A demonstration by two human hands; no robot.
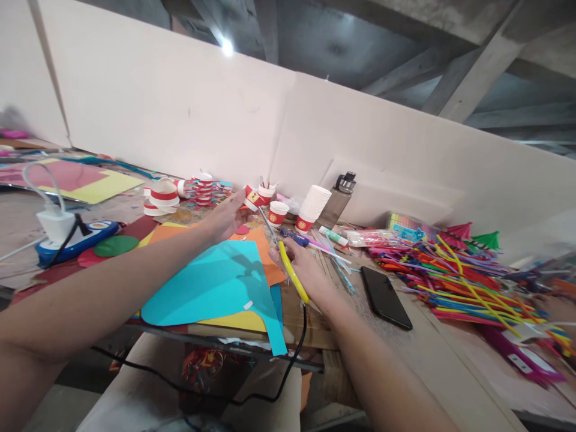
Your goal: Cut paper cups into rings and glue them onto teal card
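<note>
My left hand holds up a small red and white paper cup, its fingers closed round the side. In my right hand is a pair of scissors with yellow handles; the blades point up and left, close to the held cup. I cannot tell whether the blades touch it. Under both hands lies a blue sheet of paper with a cut edge, over orange paper and yellow paper. Just behind the blades stands another red and white cup.
A stack of paper cups and a grey bottle stand near the white partition. Right of my hand are a black phone and piled pipe cleaners. Cut cups and a blue power strip are at left. A black cable hangs in front.
</note>
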